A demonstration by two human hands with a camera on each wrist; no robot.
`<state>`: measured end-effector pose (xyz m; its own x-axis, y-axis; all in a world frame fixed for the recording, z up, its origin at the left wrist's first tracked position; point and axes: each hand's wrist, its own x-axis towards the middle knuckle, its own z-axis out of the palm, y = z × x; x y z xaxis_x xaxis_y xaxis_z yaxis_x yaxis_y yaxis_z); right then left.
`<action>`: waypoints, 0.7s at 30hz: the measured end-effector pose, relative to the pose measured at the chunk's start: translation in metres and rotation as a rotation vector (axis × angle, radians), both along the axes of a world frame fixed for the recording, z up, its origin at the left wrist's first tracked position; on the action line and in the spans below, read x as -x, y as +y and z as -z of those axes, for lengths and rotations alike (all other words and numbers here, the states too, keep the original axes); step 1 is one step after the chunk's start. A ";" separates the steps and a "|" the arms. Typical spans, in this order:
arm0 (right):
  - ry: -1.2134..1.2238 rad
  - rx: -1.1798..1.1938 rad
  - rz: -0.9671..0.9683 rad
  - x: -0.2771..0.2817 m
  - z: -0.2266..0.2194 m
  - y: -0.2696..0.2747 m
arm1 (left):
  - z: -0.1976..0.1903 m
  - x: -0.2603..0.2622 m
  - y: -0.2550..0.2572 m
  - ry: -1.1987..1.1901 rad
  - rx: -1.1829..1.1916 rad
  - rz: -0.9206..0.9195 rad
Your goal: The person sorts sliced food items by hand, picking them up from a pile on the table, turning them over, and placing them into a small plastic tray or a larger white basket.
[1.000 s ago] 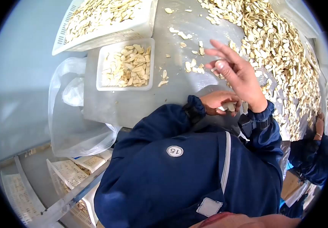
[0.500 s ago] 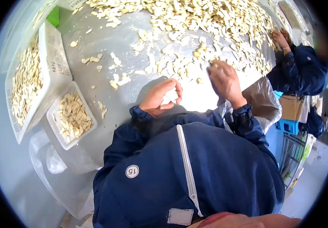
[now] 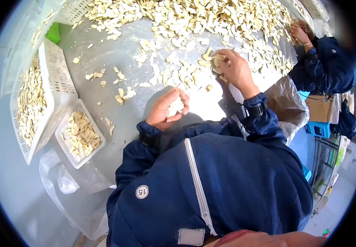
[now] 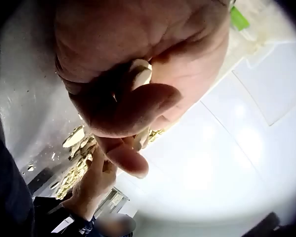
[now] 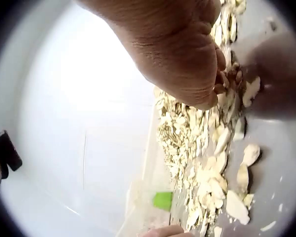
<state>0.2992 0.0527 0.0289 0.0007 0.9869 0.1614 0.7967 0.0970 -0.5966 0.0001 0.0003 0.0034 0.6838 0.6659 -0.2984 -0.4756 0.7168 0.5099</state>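
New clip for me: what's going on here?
A person works at a metal table. Their left hand holds pale slices; their right hand is down among scattered slices near the big pile, its grip unclear. To the left, a small tray and larger basket also hold slices.

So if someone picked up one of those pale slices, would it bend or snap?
A pale slice is probably light, being small beside the right hand. It looks fairly stiff, since slices overlap without visibly draping. It may chip: small crumbs dot the grey table.
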 end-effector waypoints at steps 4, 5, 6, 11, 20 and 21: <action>-0.036 0.032 0.156 -0.036 -0.006 -0.015 | 0.004 -0.002 0.002 -0.023 0.000 0.021; -0.068 0.033 0.191 -0.040 -0.007 -0.016 | 0.005 -0.002 0.002 -0.028 -0.008 0.024; -0.172 -0.084 0.173 -0.041 -0.007 -0.016 | 0.005 -0.002 0.002 -0.035 -0.008 0.027; -0.142 0.020 0.104 -0.011 -0.016 -0.015 | 0.005 -0.002 0.001 -0.029 -0.002 0.011; -0.103 -0.049 -0.118 -0.001 -0.009 -0.045 | 0.002 -0.003 0.000 0.002 0.001 0.007; -0.102 -0.042 -0.033 -0.012 -0.009 -0.044 | 0.002 -0.002 0.000 0.005 -0.011 0.009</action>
<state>0.3114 0.0083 0.0380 -0.0497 0.9785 0.2000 0.8489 0.1469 -0.5077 0.0025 0.0008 0.0017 0.6886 0.6627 -0.2943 -0.4666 0.7156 0.5198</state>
